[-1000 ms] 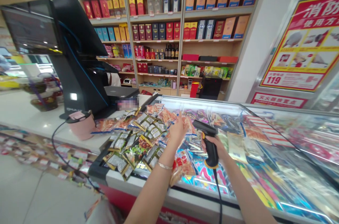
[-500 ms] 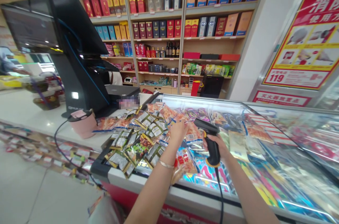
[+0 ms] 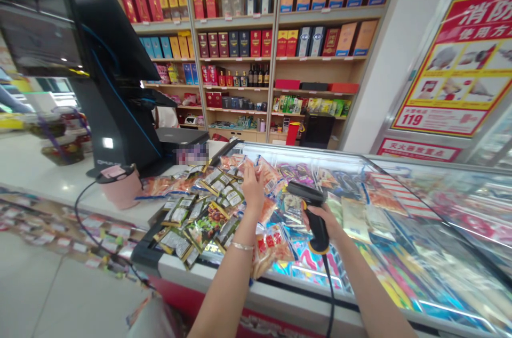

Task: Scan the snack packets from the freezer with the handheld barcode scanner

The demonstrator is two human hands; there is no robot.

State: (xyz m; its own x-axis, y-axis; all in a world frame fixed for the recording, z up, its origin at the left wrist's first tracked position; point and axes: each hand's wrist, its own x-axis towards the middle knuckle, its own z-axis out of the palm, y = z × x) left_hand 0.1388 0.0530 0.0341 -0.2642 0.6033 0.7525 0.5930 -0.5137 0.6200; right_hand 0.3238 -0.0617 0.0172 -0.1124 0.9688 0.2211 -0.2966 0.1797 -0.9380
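While the right hand (image 3: 327, 219) grips a scanner (image 3: 318, 228), bags (image 3: 269, 242) contain orange snacks (image 3: 281, 252).

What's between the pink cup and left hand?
In the head view, orange snack packets, then gold-edged packets, lie between the pink cup and left hand.

Left arm (image 3: 230, 274) outstretched (bare), right fingers (image 3: 324, 212) curled

The wall poster (image 3: 456, 63) reads "消防", "使用方" and "119"; the red sign (image 3: 418, 151) below begins "灭火器".
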